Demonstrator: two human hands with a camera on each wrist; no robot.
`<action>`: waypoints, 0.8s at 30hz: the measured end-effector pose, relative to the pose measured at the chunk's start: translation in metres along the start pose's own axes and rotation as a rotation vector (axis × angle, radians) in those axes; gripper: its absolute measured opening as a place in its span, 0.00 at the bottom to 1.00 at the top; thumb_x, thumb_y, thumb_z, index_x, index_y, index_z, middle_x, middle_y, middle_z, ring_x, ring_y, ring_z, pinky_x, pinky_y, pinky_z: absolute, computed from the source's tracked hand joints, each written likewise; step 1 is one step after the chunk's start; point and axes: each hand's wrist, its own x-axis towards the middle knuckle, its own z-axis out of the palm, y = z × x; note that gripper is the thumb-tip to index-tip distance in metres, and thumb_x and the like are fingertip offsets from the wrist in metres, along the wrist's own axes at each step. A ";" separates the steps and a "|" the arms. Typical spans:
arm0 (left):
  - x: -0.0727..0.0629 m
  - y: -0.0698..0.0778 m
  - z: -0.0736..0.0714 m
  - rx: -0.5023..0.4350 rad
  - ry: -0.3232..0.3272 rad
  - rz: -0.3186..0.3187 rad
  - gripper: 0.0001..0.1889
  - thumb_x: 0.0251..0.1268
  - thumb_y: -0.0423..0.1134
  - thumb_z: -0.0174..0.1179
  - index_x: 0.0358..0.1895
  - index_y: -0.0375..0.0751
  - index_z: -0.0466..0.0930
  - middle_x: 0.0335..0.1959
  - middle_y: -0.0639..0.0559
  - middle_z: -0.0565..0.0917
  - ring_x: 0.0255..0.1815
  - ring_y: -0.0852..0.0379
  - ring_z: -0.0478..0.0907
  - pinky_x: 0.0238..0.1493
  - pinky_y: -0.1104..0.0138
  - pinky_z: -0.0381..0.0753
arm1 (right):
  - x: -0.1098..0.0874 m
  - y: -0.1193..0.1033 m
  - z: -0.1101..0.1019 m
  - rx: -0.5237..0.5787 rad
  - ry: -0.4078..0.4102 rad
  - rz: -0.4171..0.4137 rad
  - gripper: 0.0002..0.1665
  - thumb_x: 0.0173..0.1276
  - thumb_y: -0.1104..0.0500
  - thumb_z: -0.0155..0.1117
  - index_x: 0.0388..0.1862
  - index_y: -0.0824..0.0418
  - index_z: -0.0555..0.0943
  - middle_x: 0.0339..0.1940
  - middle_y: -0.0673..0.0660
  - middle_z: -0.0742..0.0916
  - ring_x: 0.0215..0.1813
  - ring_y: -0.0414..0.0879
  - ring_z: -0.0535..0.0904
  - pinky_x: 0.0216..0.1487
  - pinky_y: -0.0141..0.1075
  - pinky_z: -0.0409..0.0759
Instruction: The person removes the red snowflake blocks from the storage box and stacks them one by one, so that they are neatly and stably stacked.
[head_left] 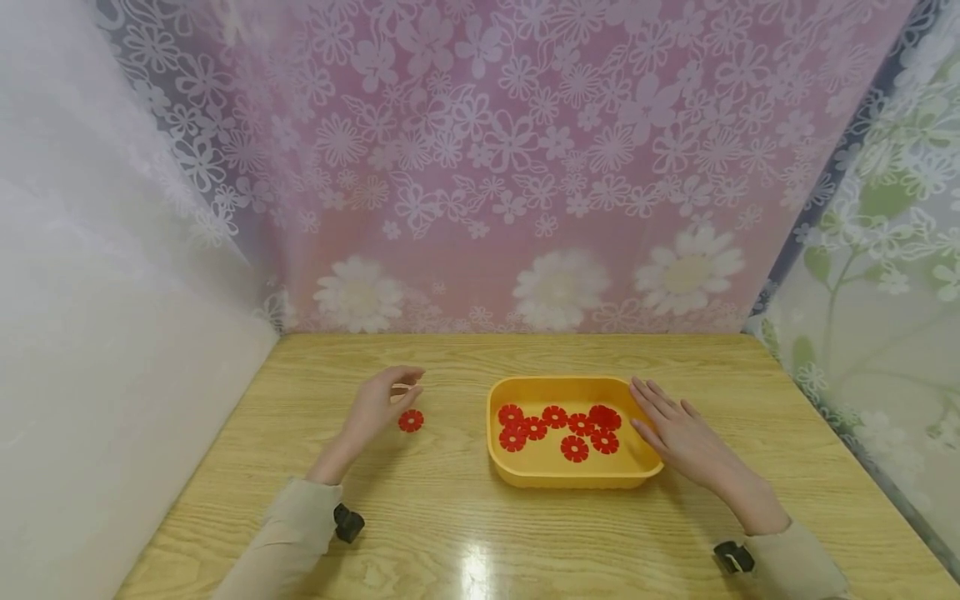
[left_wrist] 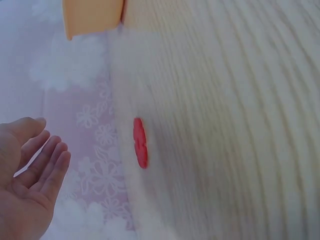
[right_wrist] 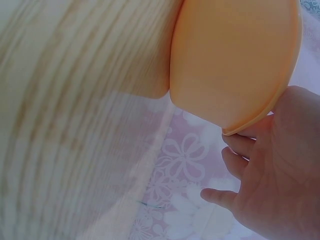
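A lone red flower-shaped plastic disc [head_left: 411,421] lies flat on the table left of the yellow tub. Just above and beside it hovers my left hand [head_left: 378,404], thumb and fingers loosely bent and apart, nothing between them; the left wrist view shows the disc [left_wrist: 140,143] edge-on, away from the hand [left_wrist: 32,175]. My right hand [head_left: 686,437] rests on the right rim of the yellow tub [head_left: 547,481], fingers extended over the edge. Inside the tub lie several more red discs [head_left: 574,448], some overlapping. In the right wrist view the hand [right_wrist: 275,170] touches the tub's rim [right_wrist: 250,122].
The wood-grain table [head_left: 442,533] runs back to a pink floral curtain [head_left: 480,167]. A white wall panel [head_left: 112,292] borders the left side, and a leaf-patterned cloth [head_left: 870,275] the right. Each sleeve cuff has a small black device [head_left: 348,523].
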 end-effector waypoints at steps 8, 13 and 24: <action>0.012 0.020 0.015 -0.059 -0.019 0.052 0.19 0.71 0.37 0.64 0.61 0.35 0.81 0.57 0.42 0.84 0.57 0.44 0.81 0.57 0.49 0.83 | -0.001 0.000 0.000 0.001 0.003 0.001 0.38 0.80 0.51 0.54 0.81 0.67 0.58 0.80 0.66 0.62 0.79 0.64 0.57 0.71 0.71 0.56; 0.022 0.036 0.031 -0.091 -0.041 0.064 0.19 0.71 0.35 0.64 0.63 0.37 0.80 0.59 0.43 0.83 0.58 0.45 0.81 0.58 0.52 0.83 | 0.000 0.001 0.002 -0.007 0.016 -0.004 0.38 0.80 0.52 0.55 0.80 0.67 0.58 0.80 0.66 0.62 0.79 0.65 0.58 0.71 0.71 0.56; 0.044 0.075 0.067 -0.117 -0.127 0.153 0.20 0.69 0.33 0.65 0.62 0.35 0.79 0.59 0.43 0.83 0.59 0.46 0.81 0.58 0.55 0.83 | -0.001 0.000 0.001 -0.007 0.009 0.005 0.37 0.80 0.52 0.54 0.80 0.68 0.58 0.80 0.66 0.62 0.79 0.65 0.57 0.72 0.71 0.56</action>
